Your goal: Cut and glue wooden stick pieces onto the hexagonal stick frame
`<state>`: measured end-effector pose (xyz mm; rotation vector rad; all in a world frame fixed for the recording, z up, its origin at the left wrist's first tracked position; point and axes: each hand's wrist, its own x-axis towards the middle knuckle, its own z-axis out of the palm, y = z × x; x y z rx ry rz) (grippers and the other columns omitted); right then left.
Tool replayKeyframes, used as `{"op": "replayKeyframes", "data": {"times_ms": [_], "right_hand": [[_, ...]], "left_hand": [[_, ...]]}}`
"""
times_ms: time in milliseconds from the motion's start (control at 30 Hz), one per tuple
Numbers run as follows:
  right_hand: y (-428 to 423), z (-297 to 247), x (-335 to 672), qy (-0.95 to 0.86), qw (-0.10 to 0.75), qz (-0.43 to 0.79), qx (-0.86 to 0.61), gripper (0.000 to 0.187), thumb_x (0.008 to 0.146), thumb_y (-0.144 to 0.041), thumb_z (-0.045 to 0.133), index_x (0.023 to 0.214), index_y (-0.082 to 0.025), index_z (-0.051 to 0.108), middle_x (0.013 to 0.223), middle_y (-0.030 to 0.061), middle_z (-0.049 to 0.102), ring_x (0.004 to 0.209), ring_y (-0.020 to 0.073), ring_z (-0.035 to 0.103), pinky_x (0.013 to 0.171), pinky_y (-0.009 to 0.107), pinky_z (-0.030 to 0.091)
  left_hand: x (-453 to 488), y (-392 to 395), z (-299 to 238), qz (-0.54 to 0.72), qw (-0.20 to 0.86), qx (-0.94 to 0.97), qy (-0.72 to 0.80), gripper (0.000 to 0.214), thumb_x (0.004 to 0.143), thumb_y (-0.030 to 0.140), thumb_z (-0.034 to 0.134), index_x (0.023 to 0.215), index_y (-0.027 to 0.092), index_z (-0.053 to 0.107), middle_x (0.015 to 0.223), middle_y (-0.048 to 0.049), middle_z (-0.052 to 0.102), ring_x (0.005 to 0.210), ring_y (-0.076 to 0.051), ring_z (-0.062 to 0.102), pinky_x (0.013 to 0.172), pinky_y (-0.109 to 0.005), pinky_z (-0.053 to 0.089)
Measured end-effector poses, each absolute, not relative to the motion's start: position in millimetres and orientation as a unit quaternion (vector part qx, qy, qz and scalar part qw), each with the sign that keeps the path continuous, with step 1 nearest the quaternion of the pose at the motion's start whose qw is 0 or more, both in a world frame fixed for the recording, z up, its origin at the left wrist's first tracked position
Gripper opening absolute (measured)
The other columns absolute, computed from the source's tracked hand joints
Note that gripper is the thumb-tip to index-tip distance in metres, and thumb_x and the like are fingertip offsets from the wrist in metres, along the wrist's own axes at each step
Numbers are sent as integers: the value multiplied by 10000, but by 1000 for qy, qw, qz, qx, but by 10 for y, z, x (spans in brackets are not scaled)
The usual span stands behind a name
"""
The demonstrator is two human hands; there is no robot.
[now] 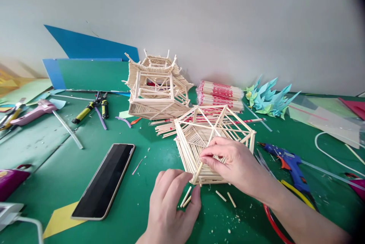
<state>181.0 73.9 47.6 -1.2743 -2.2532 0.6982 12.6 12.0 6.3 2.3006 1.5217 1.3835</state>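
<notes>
In the lower middle, my right hand point(235, 160) pinched a stick point(197, 172); my left hand point(174, 200) spread beside the stick frame point(184, 154). Slow seemed best.

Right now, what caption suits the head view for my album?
Right hand pinches a stick at the near corner of a wooden frame, left hand close by, blue glue gun alongside.

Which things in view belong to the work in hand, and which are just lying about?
Seemingly in the job:
stick frame, pinched by the right hand, left hand open beside it
wrapped sticks
tiered stick model
blue glue gun

Seemingly just lying about:
phone
yellow paper
folded turquoise paper
</notes>
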Motion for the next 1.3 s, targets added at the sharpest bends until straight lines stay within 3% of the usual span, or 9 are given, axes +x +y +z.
{"op": "replayKeyframes", "data": {"times_ms": [333,867,1300], "right_hand": [[739,468,1799,-824,225,237,-463,148,840,-229,549,835,-249,695,786,-15,637,732,128,576,662,268,437],[725,470,1804,-817,226,255,-464,156,847,-236,538,837,-249,693,787,-9,633,724,134,568,671,285,434],[725,456,1792,-823,226,242,-461,153,846,-244,537,841,-248,691,777,1,626,713,140,574,681,280,440]], "left_hand": [[88,157,-16,448,-1,796,406,245,726,-18,580,929,120,571,737,-72,642,632,-148,532,585,-305,449],[120,138,56,467,13,756,458,214,738,53,572,911,176,551,714,-29,640,597,-144,574,572,-278,461],[69,164,-29,455,29,788,414,265,711,-19,599,917,147,572,754,-68,638,640,-156,549,590,-308,452]]}}
